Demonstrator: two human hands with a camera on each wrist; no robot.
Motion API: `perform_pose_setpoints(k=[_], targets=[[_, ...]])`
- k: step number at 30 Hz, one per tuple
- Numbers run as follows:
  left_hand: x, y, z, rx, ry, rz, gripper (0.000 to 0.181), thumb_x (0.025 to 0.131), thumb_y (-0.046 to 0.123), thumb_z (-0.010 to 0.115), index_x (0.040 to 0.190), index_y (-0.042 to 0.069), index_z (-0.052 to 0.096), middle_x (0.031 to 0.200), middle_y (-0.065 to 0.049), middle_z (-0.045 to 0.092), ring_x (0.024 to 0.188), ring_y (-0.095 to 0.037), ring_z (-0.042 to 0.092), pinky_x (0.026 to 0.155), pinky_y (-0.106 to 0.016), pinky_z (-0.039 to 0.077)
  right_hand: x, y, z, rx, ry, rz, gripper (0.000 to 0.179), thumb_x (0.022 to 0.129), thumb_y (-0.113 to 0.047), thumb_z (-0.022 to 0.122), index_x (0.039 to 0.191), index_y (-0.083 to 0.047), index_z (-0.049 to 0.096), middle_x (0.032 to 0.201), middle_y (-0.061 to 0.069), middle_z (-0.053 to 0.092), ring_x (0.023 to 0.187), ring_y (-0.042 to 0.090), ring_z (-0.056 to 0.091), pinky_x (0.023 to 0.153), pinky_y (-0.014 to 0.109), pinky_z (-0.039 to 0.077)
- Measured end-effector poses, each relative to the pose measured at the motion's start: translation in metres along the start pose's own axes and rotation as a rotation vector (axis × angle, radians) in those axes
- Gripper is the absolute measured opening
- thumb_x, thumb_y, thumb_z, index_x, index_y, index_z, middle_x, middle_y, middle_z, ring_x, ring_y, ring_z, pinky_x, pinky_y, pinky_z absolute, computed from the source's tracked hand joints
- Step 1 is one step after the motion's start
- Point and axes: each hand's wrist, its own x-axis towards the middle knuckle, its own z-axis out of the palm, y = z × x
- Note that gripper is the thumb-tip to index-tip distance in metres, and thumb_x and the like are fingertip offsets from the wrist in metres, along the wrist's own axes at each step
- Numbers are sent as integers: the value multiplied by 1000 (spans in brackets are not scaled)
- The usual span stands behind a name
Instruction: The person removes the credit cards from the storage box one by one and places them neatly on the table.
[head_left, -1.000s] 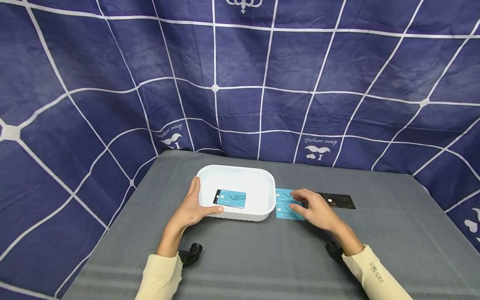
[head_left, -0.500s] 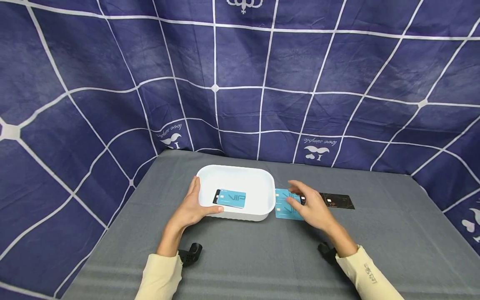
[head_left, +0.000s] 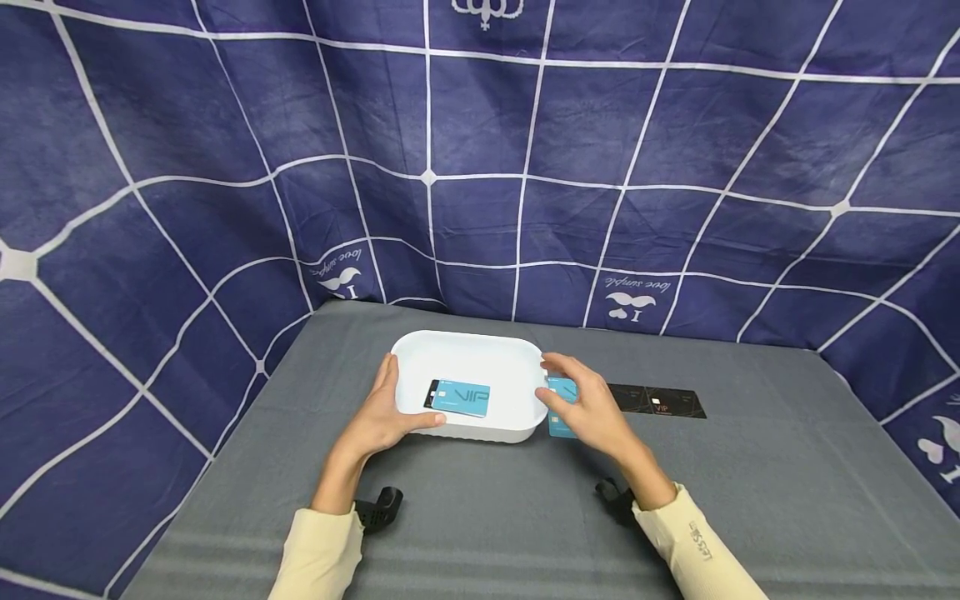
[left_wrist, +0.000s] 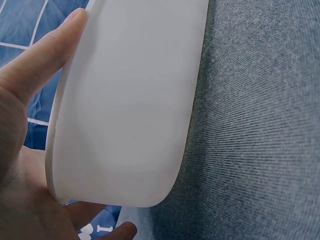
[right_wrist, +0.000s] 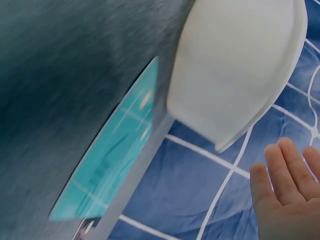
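A white plastic box (head_left: pixel 468 354) stands on the grey cloth. Inside it, a light-blue VIP card (head_left: pixel 463 398) lies partly over a black card (head_left: pixel 431 393). My left hand (head_left: pixel 381 417) grips the box's left end, thumb along the near rim and fingers round the side. At the right end, my right hand (head_left: pixel 588 408) hovers with fingers spread and nothing held; in the right wrist view its fingers look apart from the box. Under and beside that hand lie light-blue cards (head_left: pixel 560 425), partly hidden. Black VIP cards (head_left: pixel 675 403) lie further right.
Grey cloth (head_left: pixel 480 517) covers the table. A dark blue curtain (head_left: pixel 480 217) with white lines hangs behind it and along the left side. Black wrist devices (head_left: pixel 382 508) sit below both hands.
My right hand has moved left from over the blue cards to the box's right end, uncovering more of the black cards. The left hand and box have stayed put.
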Motion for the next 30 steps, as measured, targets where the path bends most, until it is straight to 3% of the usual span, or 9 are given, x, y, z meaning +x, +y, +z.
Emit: perform_pose_setpoints(k=[7,23,30], targets=[[-1,0,0,6,-1,0,132,71,34,90,155,-4,-5,162,-20,-9,148,-33,-3,117,-50,9,10,-11,20,44,2,-43,44,87,-11,74,129,-2,62,121,14,65,113,30,58,96,51,45],[-3,0,-3,6,-2,5,132,72,36,89,155,-4,-6,162,-20,-10,148,-35,-2,117,-51,10,33,-29,70,9,-64,-89,37,91,-16,71,124,-3,65,118,9,66,112,23,60,95,44,47],[-2,1,-1,-3,-5,19,131,72,36,88,155,-4,-5,162,-21,-9,148,-37,-1,116,-53,11,48,-32,83,3,-72,-61,37,90,-16,71,124,-1,65,117,14,66,111,26,61,94,44,47]])
